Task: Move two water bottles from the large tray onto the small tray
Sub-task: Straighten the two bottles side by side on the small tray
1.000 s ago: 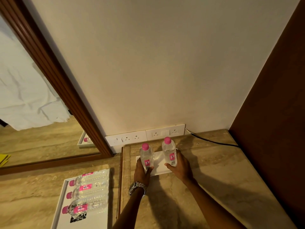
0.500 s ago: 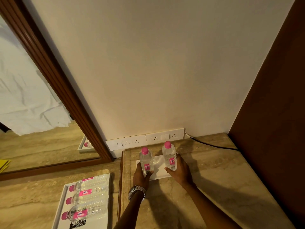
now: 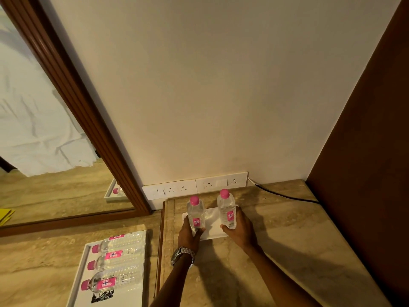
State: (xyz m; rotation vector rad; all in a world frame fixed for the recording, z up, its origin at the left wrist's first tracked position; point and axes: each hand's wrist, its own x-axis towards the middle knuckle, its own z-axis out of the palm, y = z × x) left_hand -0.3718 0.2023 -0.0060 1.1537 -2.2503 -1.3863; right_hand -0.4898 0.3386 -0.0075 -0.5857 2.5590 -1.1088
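While three bottles [image 3: 115, 265] lie in large tray [image 3: 77, 282], small tray [image 3: 213, 220] bears two upright: left hand [image 3: 188, 234] fingers wrapped round left bottle [image 3: 195, 214], right hand [image 3: 241, 229] round right bottle [image 3: 226, 209].

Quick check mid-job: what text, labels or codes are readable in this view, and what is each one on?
"WATER PLUS": pink label of the nearest lying bottle on the large tray, seen upside down.
Middle lying bottle: same pink label, blurred.
Two upright bottles' labels: too small to read.
QR-like code on the large tray: not text.
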